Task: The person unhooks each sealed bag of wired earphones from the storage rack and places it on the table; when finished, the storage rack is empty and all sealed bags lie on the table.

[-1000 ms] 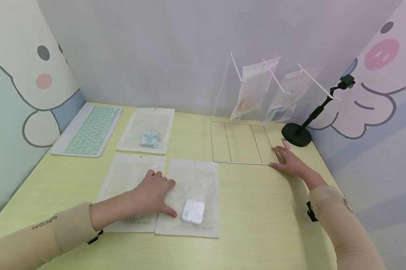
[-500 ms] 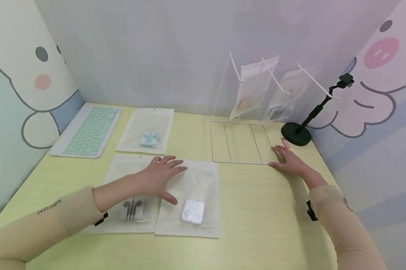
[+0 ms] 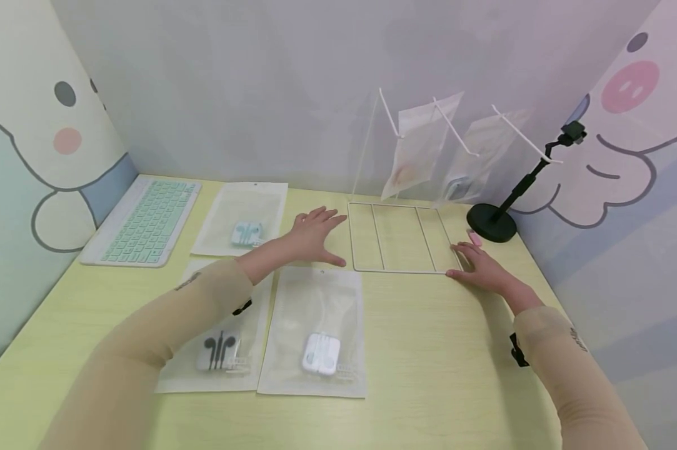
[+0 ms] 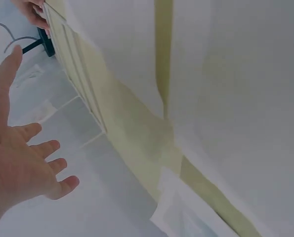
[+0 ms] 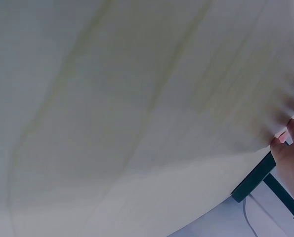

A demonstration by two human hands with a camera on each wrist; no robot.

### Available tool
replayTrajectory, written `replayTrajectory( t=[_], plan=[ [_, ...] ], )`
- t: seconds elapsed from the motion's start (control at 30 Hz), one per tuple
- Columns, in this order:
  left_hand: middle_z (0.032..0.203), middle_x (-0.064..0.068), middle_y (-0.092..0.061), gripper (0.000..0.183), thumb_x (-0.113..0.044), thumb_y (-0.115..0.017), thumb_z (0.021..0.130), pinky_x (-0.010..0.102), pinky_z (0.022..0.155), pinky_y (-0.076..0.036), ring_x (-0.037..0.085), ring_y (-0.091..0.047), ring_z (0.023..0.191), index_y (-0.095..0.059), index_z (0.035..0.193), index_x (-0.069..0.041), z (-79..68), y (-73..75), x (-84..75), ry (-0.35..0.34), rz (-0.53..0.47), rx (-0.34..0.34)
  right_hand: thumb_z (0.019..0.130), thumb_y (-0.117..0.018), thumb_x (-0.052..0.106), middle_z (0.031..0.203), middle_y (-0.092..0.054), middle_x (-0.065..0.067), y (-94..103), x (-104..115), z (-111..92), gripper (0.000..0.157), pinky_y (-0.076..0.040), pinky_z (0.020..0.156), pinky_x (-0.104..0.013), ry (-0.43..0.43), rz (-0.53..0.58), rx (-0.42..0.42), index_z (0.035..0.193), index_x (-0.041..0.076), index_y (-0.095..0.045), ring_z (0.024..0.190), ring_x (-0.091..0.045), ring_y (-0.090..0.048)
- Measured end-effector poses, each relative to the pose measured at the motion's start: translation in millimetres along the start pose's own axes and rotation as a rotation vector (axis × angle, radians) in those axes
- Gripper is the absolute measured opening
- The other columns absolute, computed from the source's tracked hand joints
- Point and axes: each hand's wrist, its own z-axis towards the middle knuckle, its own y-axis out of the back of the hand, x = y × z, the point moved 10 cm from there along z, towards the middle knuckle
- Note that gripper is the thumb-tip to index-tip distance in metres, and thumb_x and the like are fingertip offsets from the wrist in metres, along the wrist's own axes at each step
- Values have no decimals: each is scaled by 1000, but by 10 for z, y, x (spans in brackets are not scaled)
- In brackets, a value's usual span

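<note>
A pale yellow-green bench (image 3: 428,350) sits in a corner booth, its walls printed with cartoon animal figures in pastel colours. Toward the far right of the bench lies the flat base of a white wire rack (image 3: 397,237), a rectangle split by two cross wires, with slanting pegs rising behind it. The left hand (image 3: 314,232) hovers with fingers spread and straight just beside the rack's left edge, holding nothing; the left wrist view shows the same open palm near the wires. The right hand (image 3: 481,267) rests flat on the bench at the rack's near right corner, fingers straight and touching the wire. The two hands are well apart, one on each side of the rack.

Small dark lettering runs along both beige sleeves but is too small to read.

Two clear pouches (image 3: 422,147) hang from the pegs; their contents are blurred. Three more clear pouches lie flat left of the rack: one with white earphones (image 3: 321,354) near the front edge, one with black earphones (image 3: 220,351) just beside it and partly under the left forearm, and one with mint earphones (image 3: 247,232) farther back. A mint keyboard (image 3: 144,220) lies at the far left corner. A black stand (image 3: 492,224) with a round base sits at the far right edge, just beyond the right hand.
</note>
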Motion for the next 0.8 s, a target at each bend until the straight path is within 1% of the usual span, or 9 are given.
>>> replayTrajectory(
  t=[0.1,0.17,0.27,0.33,0.47,0.63,0.8],
  plan=[
    [158,9,-15,103,-65,-68,73,61,107,-16,34,-9,144,-19,152,-21,195,-153,58,37,-13,62,85,-63,51,148,-24,-28,7,3,6,83,-17,107,-62,8,-1,-5,144,1,-32,136,-47,-21],
    [158,10,-13,103,-65,-66,74,62,108,-14,35,-7,144,-16,152,-20,286,-265,83,54,-21,117,85,-63,50,148,-25,-28,9,3,9,83,-18,107,-62,11,1,-10,144,0,-32,136,-47,-22],
    [158,10,-12,102,-65,-64,76,64,108,-10,36,-4,144,-14,153,-19,367,-404,84,55,-21,190,86,-63,51,148,-26,-28,1,5,10,83,-18,107,-62,9,-2,-7,144,0,-32,135,-47,-22],
    [158,10,-11,102,-65,-63,77,64,109,-8,36,-2,144,-15,153,-17,400,-470,73,49,-19,223,85,-62,52,148,-26,-28,-6,5,10,84,-18,107,-62,5,-6,-4,144,0,-32,135,-47,-22],
    [159,8,-10,104,-67,-62,76,63,110,-6,35,0,145,-16,152,-14,460,-535,64,30,7,235,85,-62,54,148,-25,-27,-5,12,14,85,-18,107,-62,-1,-7,-1,144,1,-32,136,-47,-22],
    [159,6,-9,107,-69,-62,74,63,110,-7,33,0,145,-15,152,-13,538,-547,87,11,16,220,85,-62,53,148,-26,-27,12,14,26,85,-18,108,-62,-5,-11,-8,144,0,-32,136,-47,-22],
    [159,4,-8,107,-70,-62,74,62,109,-9,32,-2,145,-15,153,-15,590,-565,114,-5,11,226,83,-63,54,147,-26,-28,9,1,21,87,-18,108,-61,-8,-10,-5,143,-1,-33,135,-47,-22]
  ],
)
